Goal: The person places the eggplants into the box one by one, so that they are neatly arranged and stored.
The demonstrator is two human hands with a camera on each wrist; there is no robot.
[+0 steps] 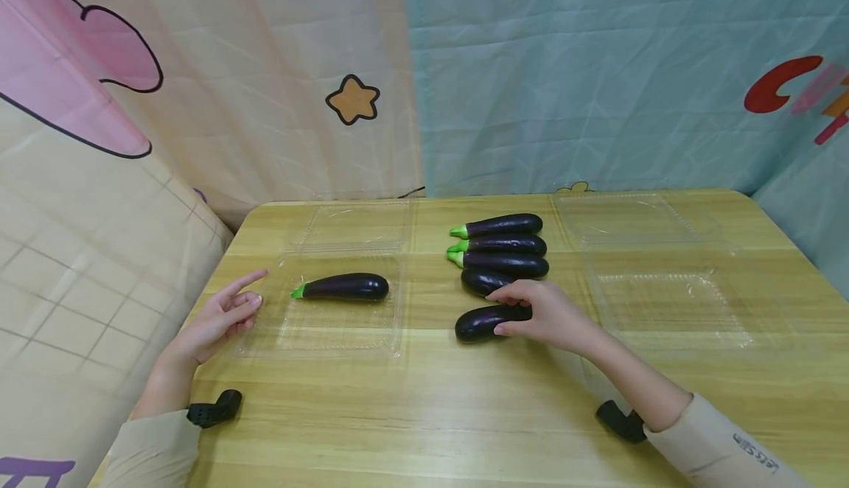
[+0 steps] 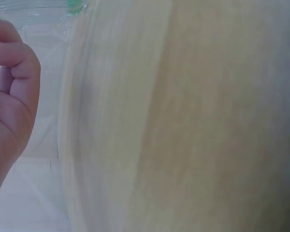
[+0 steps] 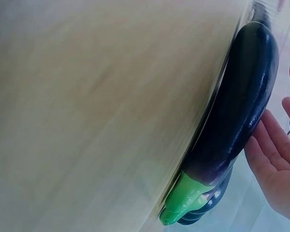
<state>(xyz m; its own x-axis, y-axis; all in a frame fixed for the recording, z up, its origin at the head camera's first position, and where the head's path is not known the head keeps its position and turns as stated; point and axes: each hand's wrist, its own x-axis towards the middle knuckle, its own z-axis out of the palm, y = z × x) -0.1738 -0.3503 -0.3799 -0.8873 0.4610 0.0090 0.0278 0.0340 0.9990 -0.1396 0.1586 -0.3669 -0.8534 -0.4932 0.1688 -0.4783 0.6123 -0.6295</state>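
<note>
In the head view my right hand (image 1: 560, 316) is over the nearest eggplant (image 1: 479, 323), thumb at its near side and index finger toward its far side. That eggplant (image 3: 241, 101) lies on the table in the right wrist view, its green stem toward the camera; firm contact cannot be made out. Behind it lies a stack of several more eggplants (image 1: 507, 264), one partly hidden by my fingers. My left hand (image 1: 215, 322) is at the left edge of a clear plastic container (image 1: 338, 335), index finger extended, others loosely bent. One eggplant (image 1: 348, 287) lies inside this container.
Behind the left container its clear lid (image 1: 354, 224) lies folded back. A second clear container (image 1: 670, 315) stands at the right, its lid (image 1: 623, 219) folded back too. Printed curtains (image 1: 530, 82) hang behind the wooden table (image 1: 411, 414).
</note>
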